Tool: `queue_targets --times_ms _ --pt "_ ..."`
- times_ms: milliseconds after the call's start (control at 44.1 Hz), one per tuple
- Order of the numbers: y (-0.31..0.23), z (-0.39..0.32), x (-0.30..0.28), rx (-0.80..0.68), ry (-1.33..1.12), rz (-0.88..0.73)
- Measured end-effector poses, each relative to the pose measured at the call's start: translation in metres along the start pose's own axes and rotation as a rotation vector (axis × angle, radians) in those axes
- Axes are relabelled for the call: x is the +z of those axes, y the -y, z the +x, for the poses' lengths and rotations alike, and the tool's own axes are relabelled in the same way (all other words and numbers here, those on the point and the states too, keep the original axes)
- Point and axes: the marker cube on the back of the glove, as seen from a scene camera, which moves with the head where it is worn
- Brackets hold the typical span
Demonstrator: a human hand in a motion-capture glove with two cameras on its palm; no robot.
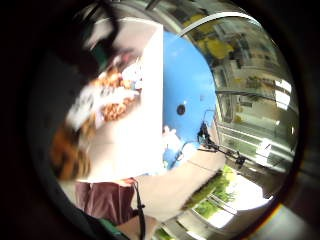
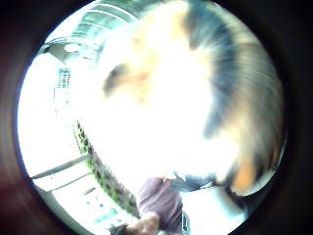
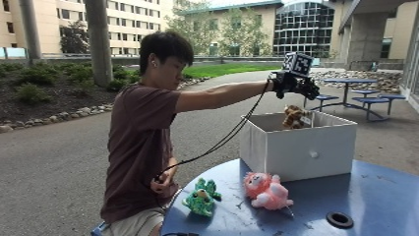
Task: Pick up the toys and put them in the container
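My gloved right hand (image 3: 298, 84) is stretched out above the open white box (image 3: 298, 147) on the blue table (image 3: 383, 194). Just under it, apart from the fingers, an orange-and-brown striped plush toy (image 3: 294, 117) sits half below the box's rim. The little finger side palm view looks down on the same toy (image 1: 107, 97), blurred, with a white tag, inside the white box (image 1: 137, 145). It also fills much of the thumb side palm view as a blurred plush toy (image 2: 195, 98). A green plush toy (image 3: 201, 196) and a pink plush toy (image 3: 267, 191) lie on the table in front of the box.
The round table has a dark hole (image 3: 340, 219) near its middle, right of the pink toy. The person sits at the table's left edge, with the bare hand low by the lap. Paved ground and picnic tables lie behind.
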Motion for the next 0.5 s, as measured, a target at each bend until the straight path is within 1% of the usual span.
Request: queue_targets --times_ms 23,45,113,204,295,431,499 --pt "-0.003 0.001 0.002 -0.078 -0.015 0.004" --pt "-0.007 0.006 0.003 -0.122 -0.019 0.020" --pt "-0.014 0.018 0.000 -0.153 0.000 0.067" --pt "-0.024 0.037 -0.006 -0.152 0.015 0.038" --pt "-0.048 0.090 -0.010 -0.129 0.005 0.014" --pt "-0.085 0.156 -0.020 -0.065 0.030 0.041" --pt "-0.108 0.205 -0.018 -0.049 0.005 0.057"
